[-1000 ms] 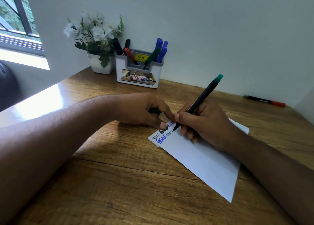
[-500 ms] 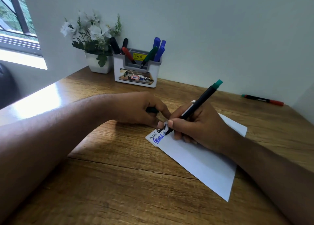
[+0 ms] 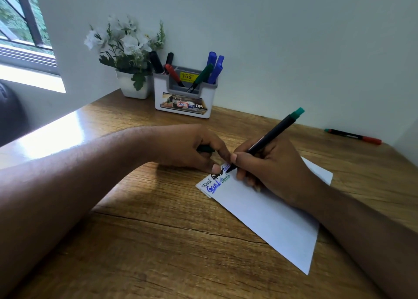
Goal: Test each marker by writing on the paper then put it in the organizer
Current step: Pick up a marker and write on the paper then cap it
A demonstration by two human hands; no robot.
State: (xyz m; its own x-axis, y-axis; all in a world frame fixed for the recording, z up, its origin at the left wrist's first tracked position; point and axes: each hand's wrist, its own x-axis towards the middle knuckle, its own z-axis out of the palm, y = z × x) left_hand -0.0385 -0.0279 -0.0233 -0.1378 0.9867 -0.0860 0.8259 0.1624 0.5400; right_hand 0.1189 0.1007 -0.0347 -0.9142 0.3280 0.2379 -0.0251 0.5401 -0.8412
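Observation:
My right hand (image 3: 269, 165) grips a black marker with a green end (image 3: 274, 131), its tip touching the top left corner of the white paper (image 3: 267, 217). Black, blue and green words are written there. My left hand (image 3: 192, 149) curls round a dark green cap (image 3: 205, 149), and its thumb presses the paper's corner. The white and grey organizer (image 3: 184, 95) stands at the wall and holds several markers: black, red, green and blue. A marker with a red cap (image 3: 352, 136) lies on the desk at the far right.
A white pot of white flowers (image 3: 126, 56) stands left of the organizer. The wooden desk (image 3: 158, 242) runs to the wall at the back and a side wall on the right. A window is at the upper left.
The marker tip has shifted slightly right along the writing at the paper's corner. My left hand has stayed in place with the cap.

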